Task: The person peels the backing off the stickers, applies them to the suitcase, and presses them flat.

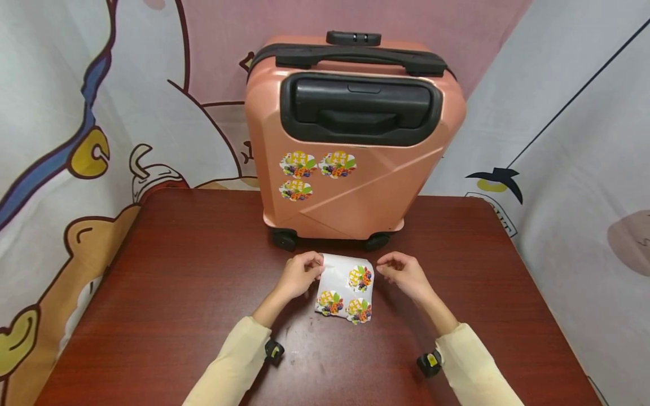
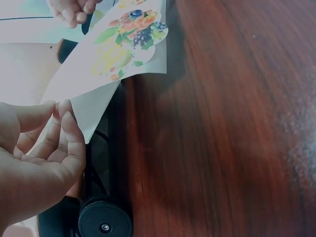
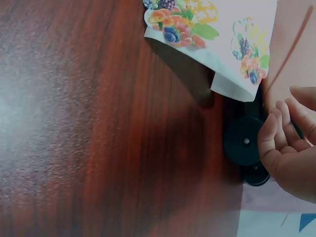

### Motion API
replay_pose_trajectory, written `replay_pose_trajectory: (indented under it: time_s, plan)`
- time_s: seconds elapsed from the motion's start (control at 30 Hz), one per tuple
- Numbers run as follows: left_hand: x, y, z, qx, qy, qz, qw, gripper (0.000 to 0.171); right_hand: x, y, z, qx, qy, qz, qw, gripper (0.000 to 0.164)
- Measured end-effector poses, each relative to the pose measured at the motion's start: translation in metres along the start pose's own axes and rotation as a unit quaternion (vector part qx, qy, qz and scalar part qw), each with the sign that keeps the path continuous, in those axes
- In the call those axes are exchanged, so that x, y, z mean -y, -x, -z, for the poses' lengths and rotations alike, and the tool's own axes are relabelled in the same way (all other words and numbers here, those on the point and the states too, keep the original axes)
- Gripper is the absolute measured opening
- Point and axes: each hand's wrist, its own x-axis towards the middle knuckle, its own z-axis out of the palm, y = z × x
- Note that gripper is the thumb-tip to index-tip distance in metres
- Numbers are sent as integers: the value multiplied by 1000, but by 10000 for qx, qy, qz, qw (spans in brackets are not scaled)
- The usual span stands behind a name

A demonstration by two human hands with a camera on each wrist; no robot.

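Pinching the far left edge of a white, thin paper sticker sheet (image 1: pixel 335 276) between thumb and fingertips, the left hand (image 1: pixel 299 275) holds it in front of a salmon-pink hard-shell suitcase (image 1: pixel 350 197), which stands upright on the dark red-brown wooden surface (image 1: pixel 203 270) and bears three colourful fruit-print stickers (image 1: pixel 337 164) on its left side. The sheet, carrying three matching scallop-edged stickers (image 1: pixel 360 278), looks tilted, its near edge lifted in the wrist views. It should be very light and limp, likely to curl or crease if squeezed; the bare white margin seems the safest hold, while a sticker, probably tacky beneath and easily torn, would best be taken by its rim. Just beyond the sheet's right edge, the right hand (image 1: pixel 406 274) hovers apart from it, fingers loosely bent and apparently gripping nothing.
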Motion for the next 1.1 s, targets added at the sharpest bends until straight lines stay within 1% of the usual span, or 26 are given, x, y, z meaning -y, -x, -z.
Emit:
replay_pose_trajectory:
  time_s: [0.17, 0.27, 0.37, 0.53, 0.77, 0.87, 0.97, 1.1]
  plan:
    - [-1, 0, 0, -14, -213, -92, 9997, 5, 14, -2, -8, 53, 404, 484, 9980, 14]
    - [-3, 0, 0, -30, -292, -143, 9995, 6, 13, -5, -13, 55, 663, 750, 9950, 15]
    - [-5, -1, 0, -49, -332, -197, 9992, 7, 9, -8, -16, 54, 836, 888, 9925, 16]
    - [-5, -1, -1, -59, -383, -229, 9990, 7, 9, -8, -18, 49, 929, 888, 9917, 16]
    - [-5, -1, 0, -50, -386, -314, 9988, 6, 37, 4, -19, 160, 1028, 773, 9916, 13]
    - [-5, -1, 0, -64, -335, -355, 9988, 6, 39, 5, -20, 194, 1055, 770, 9912, 12]
    - [-5, -1, 0, -80, -314, -377, 9988, 6, 34, 3, -19, 208, 1027, 909, 9903, 9]
    - [-4, -1, 0, -101, -368, -406, 9984, 6, 14, -5, -19, 196, 1012, 911, 9905, 6]
